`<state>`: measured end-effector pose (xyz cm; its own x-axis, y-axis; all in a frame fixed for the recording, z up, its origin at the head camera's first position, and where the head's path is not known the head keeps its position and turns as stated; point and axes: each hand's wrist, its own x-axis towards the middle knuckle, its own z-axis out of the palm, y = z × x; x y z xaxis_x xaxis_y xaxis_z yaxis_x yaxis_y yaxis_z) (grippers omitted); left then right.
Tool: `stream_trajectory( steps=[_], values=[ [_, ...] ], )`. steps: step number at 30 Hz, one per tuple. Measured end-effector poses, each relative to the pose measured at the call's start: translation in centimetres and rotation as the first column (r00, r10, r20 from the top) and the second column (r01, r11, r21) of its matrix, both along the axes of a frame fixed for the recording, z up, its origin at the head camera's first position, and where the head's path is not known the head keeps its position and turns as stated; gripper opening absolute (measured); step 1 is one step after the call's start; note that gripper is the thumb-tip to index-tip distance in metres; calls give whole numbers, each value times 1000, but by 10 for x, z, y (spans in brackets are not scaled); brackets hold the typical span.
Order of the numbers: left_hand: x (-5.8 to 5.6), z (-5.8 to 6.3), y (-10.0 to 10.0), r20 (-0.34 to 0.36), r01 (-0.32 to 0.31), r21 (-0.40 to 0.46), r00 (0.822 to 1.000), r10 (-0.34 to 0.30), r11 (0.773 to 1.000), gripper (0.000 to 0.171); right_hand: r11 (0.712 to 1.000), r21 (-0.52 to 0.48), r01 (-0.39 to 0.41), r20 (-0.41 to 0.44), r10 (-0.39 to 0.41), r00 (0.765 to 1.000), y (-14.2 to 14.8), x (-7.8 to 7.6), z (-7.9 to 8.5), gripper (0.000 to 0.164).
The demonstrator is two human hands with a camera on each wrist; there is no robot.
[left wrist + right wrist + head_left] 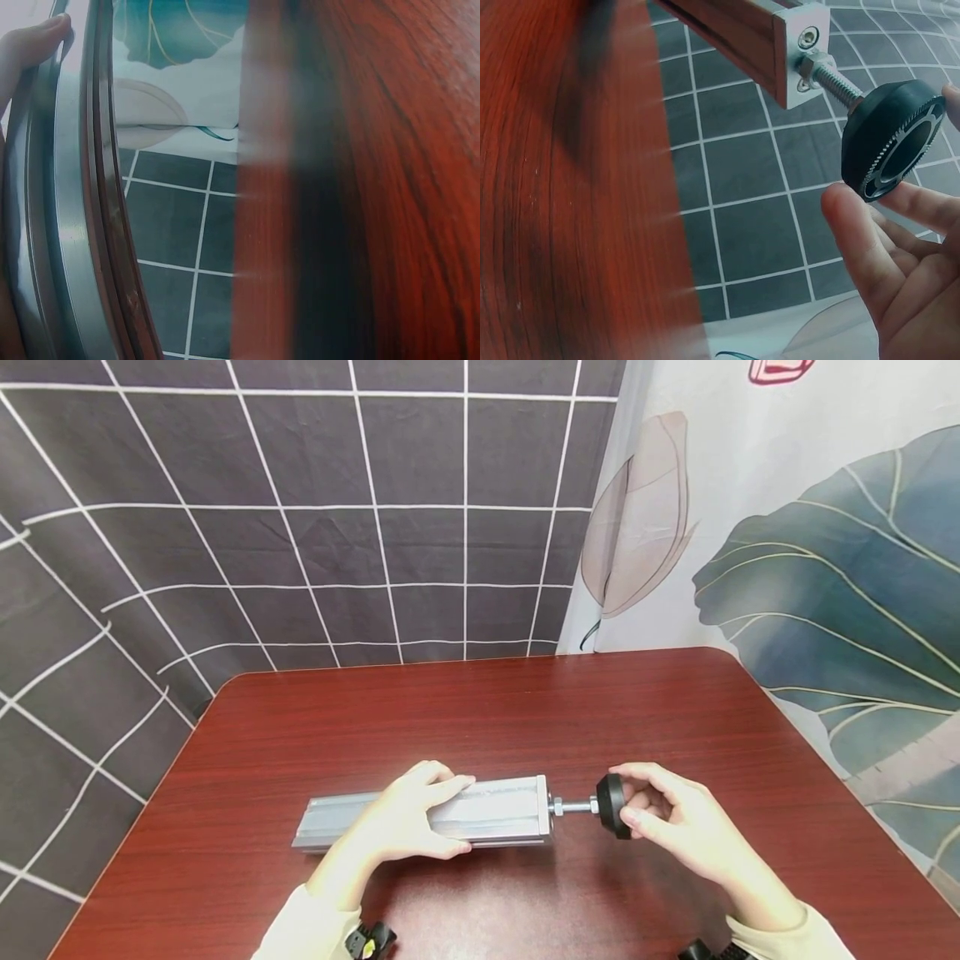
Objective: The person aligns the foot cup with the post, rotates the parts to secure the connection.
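A silver aluminium profile [495, 814] lies lengthwise on the table, its grooved side showing in the left wrist view. My left hand [405, 817] grips it across the middle, fingers at the far edge and thumb at the near one. From the end plate [789, 71] on its right end sticks out a threaded rod [576, 807] with a hex nut [557, 807] against the plate. At the rod's outer end is a black round levelling foot [877, 124], toothed around its hollow underside. My right hand [690, 827] pinches the foot's rim between thumb and fingers.
The dark red wooden table [450, 718] stretches behind and around the profile. A grey curtain with white grid lines [420, 543] hangs behind the table, beside a white curtain with leaf prints [660, 610] at right. Straps with small black devices [370, 941] sit at both wrists.
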<state>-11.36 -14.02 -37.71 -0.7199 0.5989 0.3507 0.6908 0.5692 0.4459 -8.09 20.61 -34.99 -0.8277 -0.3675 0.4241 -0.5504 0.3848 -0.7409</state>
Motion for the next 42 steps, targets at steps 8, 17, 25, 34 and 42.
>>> stream_trajectory(
  steps=[8,17,25,34,42],
  values=[
    [-1,0,0,-6,5,7,1000,-5,1000,70,973,22,-231,-8,232,973,13,-6,-2,94],
    [-2,1,1,-10,12,7,1000,-12,1000,69,902,-63,-427,-114,419,901,12,-9,-11,76],
    [-3,1,1,18,14,3,1000,-14,1000,69,964,51,-260,-11,261,965,10,-2,1,69],
    [-2,-2,-1,-4,16,0,1000,-16,1000,68,991,30,-131,71,128,989,7,-1,-3,69],
    [-1,-4,-1,14,14,5,1000,-14,1000,69,996,30,-83,79,80,994,3,-1,-1,57]
  ],
)
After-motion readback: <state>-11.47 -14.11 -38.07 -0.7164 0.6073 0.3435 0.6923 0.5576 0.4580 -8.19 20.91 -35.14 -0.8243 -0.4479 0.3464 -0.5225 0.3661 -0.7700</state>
